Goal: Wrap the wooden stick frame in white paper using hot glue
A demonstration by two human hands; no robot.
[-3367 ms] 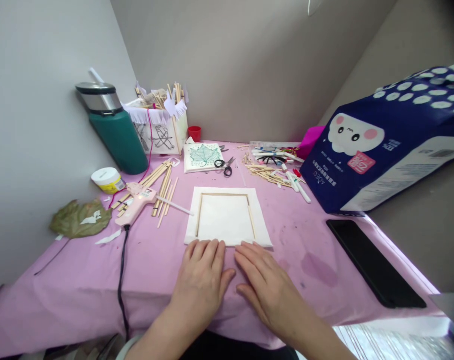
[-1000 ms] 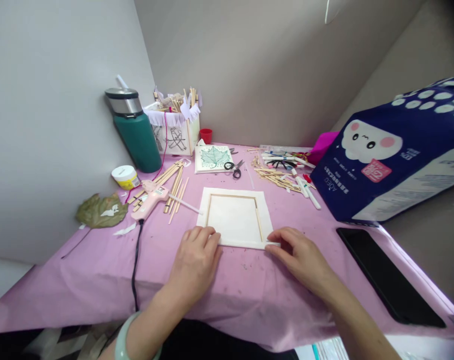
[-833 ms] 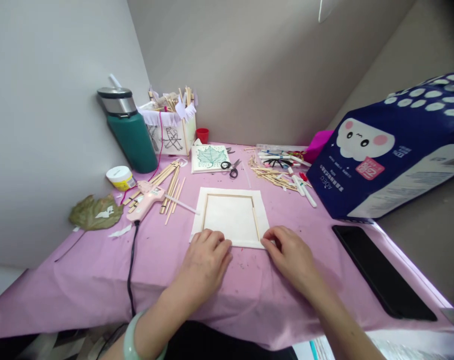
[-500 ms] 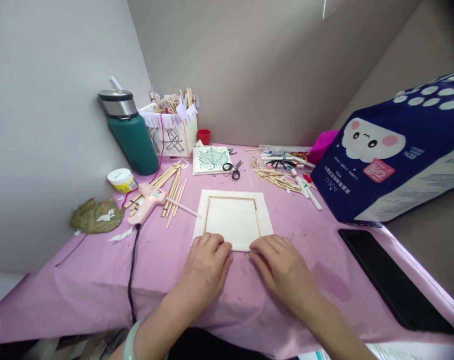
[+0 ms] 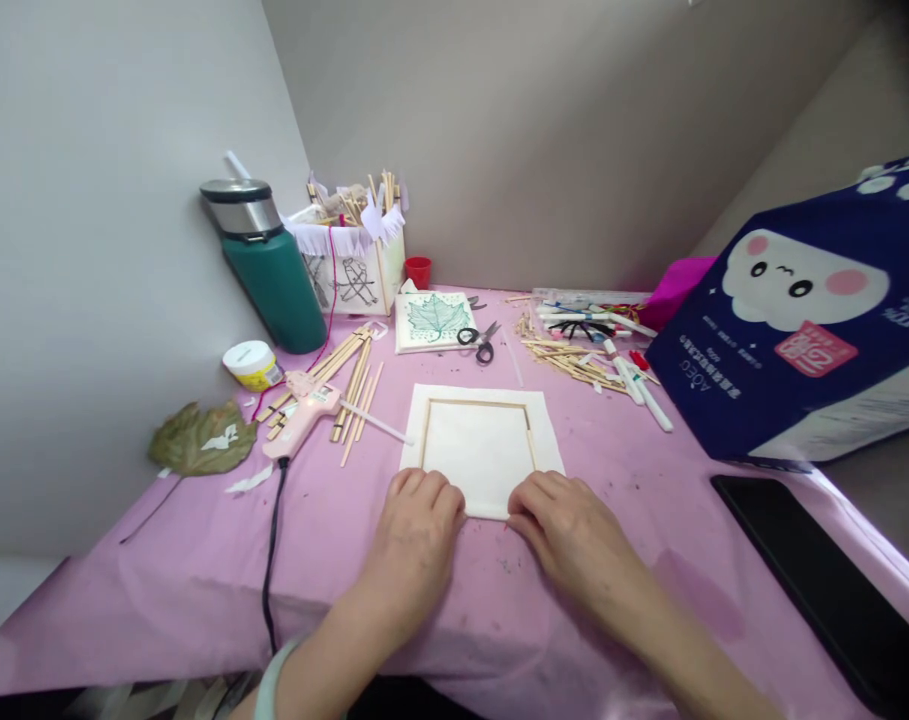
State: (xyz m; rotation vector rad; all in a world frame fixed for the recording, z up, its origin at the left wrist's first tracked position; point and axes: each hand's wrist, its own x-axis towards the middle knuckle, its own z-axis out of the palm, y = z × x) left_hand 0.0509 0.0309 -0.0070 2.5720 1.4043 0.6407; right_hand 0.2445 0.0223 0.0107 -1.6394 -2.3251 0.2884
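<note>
A white sheet (image 5: 480,460) lies flat on the pink cloth in front of me, with a square frame of thin wooden sticks (image 5: 476,403) on top of it. Its near edge looks folded up over the frame's near side. My left hand (image 5: 422,530) grips the near left corner, fingers curled on top and thumb below. At the near right corner my right hand (image 5: 566,535) pinches the same edge between thumb and fingers. The frame's near side is hidden by the sheet and my hands. The stick of a pink glue gun (image 5: 304,420) reaches the sheet's left edge.
Left stand a green bottle (image 5: 274,285), a white tub (image 5: 251,366), a dry leaf (image 5: 203,440) and loose wooden sticks (image 5: 360,395). Behind are a leaf-print panel (image 5: 433,322) and scissors (image 5: 480,345). Markers (image 5: 638,383), a large blue package (image 5: 791,320) and a black phone (image 5: 814,590) lie right.
The whole view has shifted slightly. Both hands have curled their fingers more closely over the sheet's near edge, the left thumb now tucked mostly out of sight.
</note>
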